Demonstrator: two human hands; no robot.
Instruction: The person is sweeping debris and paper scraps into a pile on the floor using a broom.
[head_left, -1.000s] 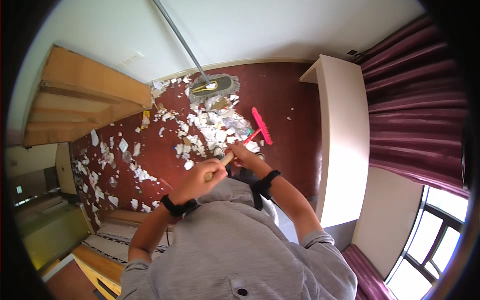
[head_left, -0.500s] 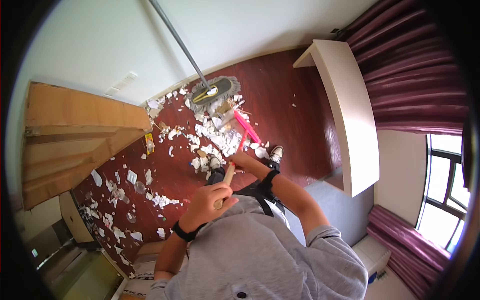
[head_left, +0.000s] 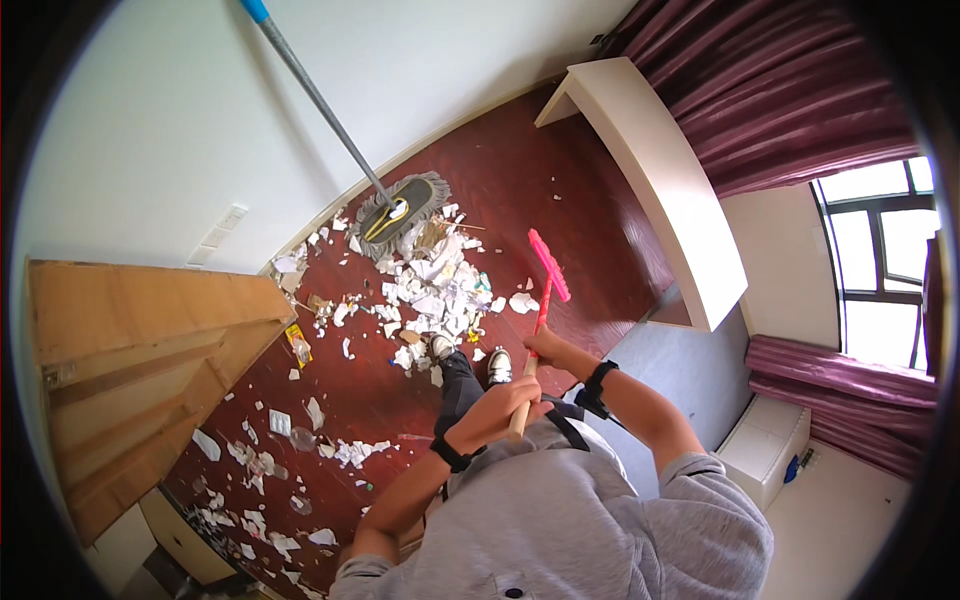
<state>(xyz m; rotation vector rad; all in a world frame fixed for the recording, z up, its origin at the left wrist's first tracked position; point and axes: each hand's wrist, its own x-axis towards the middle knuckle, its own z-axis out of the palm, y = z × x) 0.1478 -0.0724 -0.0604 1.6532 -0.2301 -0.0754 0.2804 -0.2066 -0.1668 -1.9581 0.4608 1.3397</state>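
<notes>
Both of my hands are wrapped round the wooden handle of a pink broom point(head_left: 548, 268). My left hand point(head_left: 492, 412) grips near the top end, close to my body. Lower down the handle, my right hand point(head_left: 552, 350) is closed round it. The broom head is over the bare red floor, right of a heap of torn white paper point(head_left: 437, 288) and apart from it. A grey flat mop point(head_left: 385, 222) leans on the wall with its fringed head at the far side of the heap. My shoes point(head_left: 499, 366) stand at the heap's near edge.
A wooden furniture piece point(head_left: 150, 310) stands at the left, with a yellow wrapper point(head_left: 298, 345) beside it. More paper scraps point(head_left: 350, 454) lie scattered at the near left. On the right are a white desk-like unit point(head_left: 665, 180), purple curtains point(head_left: 760, 90) and a window point(head_left: 880, 250).
The broom head has moved right, off the edge of the paper heap onto bare floor. Both hands have gone right with it, and my view has turned. My right foot now stands closer to the left.
</notes>
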